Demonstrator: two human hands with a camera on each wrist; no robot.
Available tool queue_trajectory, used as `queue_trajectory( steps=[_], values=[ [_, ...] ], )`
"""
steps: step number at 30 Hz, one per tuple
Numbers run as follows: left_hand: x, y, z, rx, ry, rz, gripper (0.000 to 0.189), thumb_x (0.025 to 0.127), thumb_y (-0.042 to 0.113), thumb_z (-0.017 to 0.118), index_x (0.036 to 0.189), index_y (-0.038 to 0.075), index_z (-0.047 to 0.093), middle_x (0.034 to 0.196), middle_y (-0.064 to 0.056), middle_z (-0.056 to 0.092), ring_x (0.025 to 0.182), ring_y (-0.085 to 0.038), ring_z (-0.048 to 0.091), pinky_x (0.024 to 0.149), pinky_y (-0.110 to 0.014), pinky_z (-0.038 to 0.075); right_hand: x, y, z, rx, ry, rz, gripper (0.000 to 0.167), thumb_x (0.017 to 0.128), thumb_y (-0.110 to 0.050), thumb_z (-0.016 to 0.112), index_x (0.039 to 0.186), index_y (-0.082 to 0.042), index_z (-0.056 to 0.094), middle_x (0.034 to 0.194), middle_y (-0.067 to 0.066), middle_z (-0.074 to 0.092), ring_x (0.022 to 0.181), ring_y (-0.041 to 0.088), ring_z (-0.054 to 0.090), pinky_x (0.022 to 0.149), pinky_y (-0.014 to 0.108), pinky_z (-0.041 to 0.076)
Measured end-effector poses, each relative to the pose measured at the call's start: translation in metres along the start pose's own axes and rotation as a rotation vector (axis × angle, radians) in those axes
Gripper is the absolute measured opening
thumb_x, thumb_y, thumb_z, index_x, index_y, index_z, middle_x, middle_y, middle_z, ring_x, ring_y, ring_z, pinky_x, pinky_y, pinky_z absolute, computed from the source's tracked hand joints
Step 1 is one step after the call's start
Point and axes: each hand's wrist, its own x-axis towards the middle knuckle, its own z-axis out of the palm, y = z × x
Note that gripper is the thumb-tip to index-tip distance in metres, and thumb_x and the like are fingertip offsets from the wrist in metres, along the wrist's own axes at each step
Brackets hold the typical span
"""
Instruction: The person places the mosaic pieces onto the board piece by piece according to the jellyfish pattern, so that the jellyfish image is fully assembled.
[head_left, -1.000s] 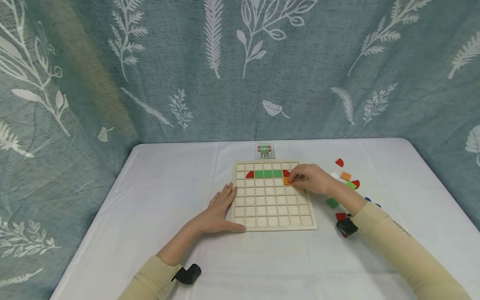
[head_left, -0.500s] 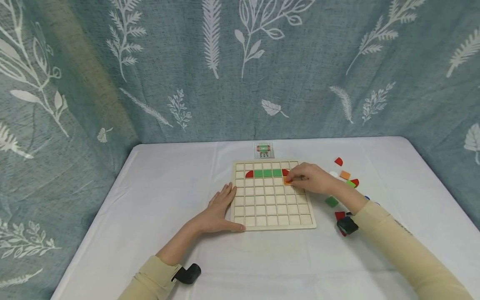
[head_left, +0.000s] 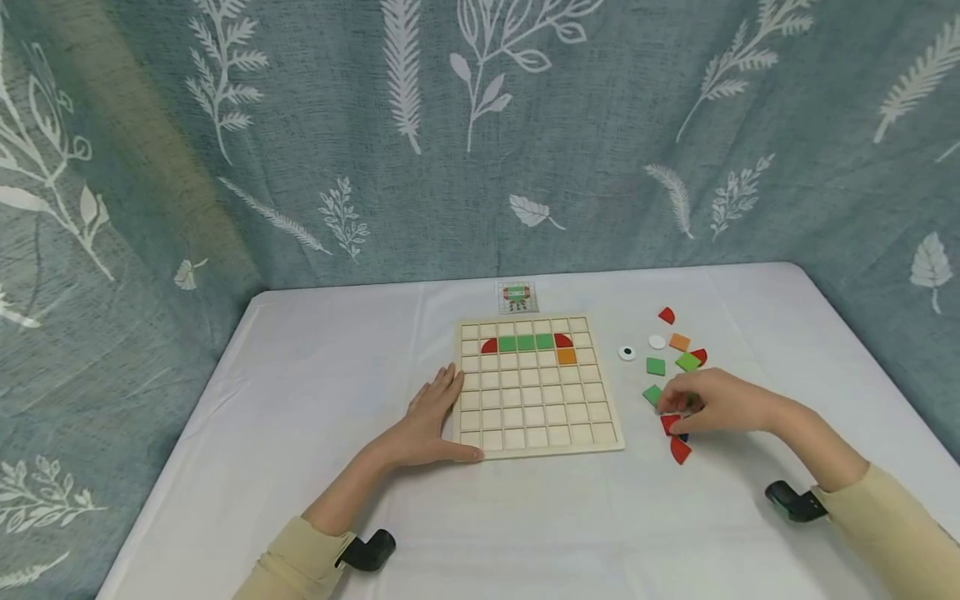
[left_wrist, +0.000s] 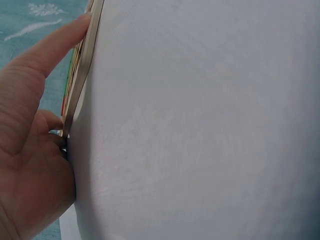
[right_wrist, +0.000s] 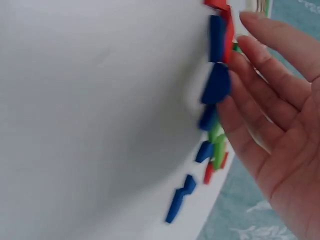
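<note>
6 colored pieces sit in the grid board on the counter, with more apparently left to place, as the left hand, fingers straight, rests along its edge and the right hand, fingers parted, seemingly holding nothing, reaches to loose pieces.

Gridded board, six tiles inset; left hand touching its edge; right hand at loose pieces; picture card beyond.
</note>
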Motion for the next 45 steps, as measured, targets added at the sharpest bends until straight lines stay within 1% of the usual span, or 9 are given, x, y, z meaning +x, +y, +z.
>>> queue_trajectory(
  steps=[3,9,14,18,24,28,33,38,45],
  values=[
    [-0.001,-0.001,0.000,0.002,0.002,0.004,0.121,0.075,0.049,0.081,0.156,0.002,0.005,0.162,-0.012,-0.007,0.148,-0.025,-0.009,0.118,-0.046,-0.004,-0.006,0.002,0.009,-0.021,0.056,-0.011,0.020,0.083,-0.024,0.079,0.101,-0.018,0.070,0.091,-0.012,0.061,0.081,0.008,0.054,0.071,0.024,0.052],
    [-0.001,0.000,-0.001,0.001,0.001,0.004,0.121,0.075,0.049,0.081,0.156,0.002,0.005,0.162,-0.012,-0.007,0.148,-0.025,-0.009,0.118,-0.046,-0.004,-0.004,0.000,0.018,-0.026,0.137,-0.033,0.022,0.083,-0.025,0.079,0.102,-0.017,0.070,0.086,-0.013,0.060,0.076,0.006,0.052,0.067,0.022,0.049],
    [-0.001,0.001,-0.001,-0.010,0.000,0.006,0.121,0.074,0.049,0.081,0.156,0.002,0.005,0.162,-0.012,-0.007,0.148,-0.025,-0.010,0.118,-0.045,-0.005,-0.005,-0.001,0.020,-0.037,0.143,-0.040,0.024,0.082,-0.024,0.080,0.104,-0.017,0.070,0.094,-0.012,0.062,0.078,0.007,0.052,0.068,0.023,0.049],
    [-0.001,0.000,0.000,-0.004,0.000,0.008,0.121,0.074,0.049,0.081,0.156,0.002,0.005,0.162,-0.012,-0.007,0.148,-0.024,-0.010,0.118,-0.045,-0.005,-0.002,0.000,0.021,-0.039,0.150,-0.049,0.021,0.083,-0.022,0.079,0.102,-0.019,0.070,0.090,-0.013,0.061,0.077,0.006,0.052,0.067,0.022,0.049],
    [-0.001,-0.001,-0.001,0.012,0.002,0.014,0.121,0.075,0.050,0.081,0.156,0.002,0.005,0.162,-0.012,-0.006,0.148,-0.024,-0.009,0.118,-0.046,-0.004,0.028,-0.010,0.025,0.000,0.256,-0.076,0.023,0.082,-0.024,0.080,0.102,-0.017,0.071,0.092,-0.012,0.064,0.083,0.007,0.057,0.075,0.027,0.053],
    [-0.001,-0.001,-0.001,0.007,-0.002,0.007,0.121,0.075,0.049,0.081,0.156,0.002,0.005,0.162,-0.012,-0.006,0.148,-0.023,-0.010,0.118,-0.045,-0.005,0.060,-0.021,0.030,0.015,0.309,-0.108,0.024,0.082,-0.022,0.081,0.103,-0.015,0.071,0.089,-0.010,0.063,0.080,0.010,0.055,0.069,0.027,0.051],
    [-0.002,0.000,0.000,0.003,-0.009,0.004,0.121,0.075,0.050,0.081,0.156,0.002,0.005,0.162,-0.012,-0.006,0.148,-0.023,-0.010,0.118,-0.045,-0.004,0.091,-0.032,0.035,0.003,0.318,-0.167,0.023,0.083,-0.016,0.079,0.103,-0.010,0.071,0.089,-0.004,0.063,0.077,0.012,0.053,0.065,0.027,0.047],
    [-0.001,0.000,0.001,0.008,-0.010,-0.004,0.121,0.075,0.051,0.080,0.156,0.003,0.005,0.162,-0.011,-0.006,0.148,-0.022,-0.010,0.118,-0.044,-0.004,0.103,-0.039,0.036,0.015,0.294,-0.165,0.025,0.084,-0.012,0.078,0.108,-0.007,0.072,0.100,0.000,0.066,0.081,0.014,0.057,0.070,0.031,0.050],
    [-0.001,-0.001,0.000,0.007,-0.004,-0.009,0.121,0.074,0.052,0.080,0.156,0.004,0.005,0.163,-0.011,-0.006,0.148,-0.022,-0.010,0.118,-0.045,-0.004,0.106,-0.040,0.035,0.024,0.261,-0.171,0.024,0.089,-0.009,0.071,0.113,-0.009,0.073,0.108,0.003,0.067,0.087,0.016,0.060,0.071,0.030,0.050]
  ],
)
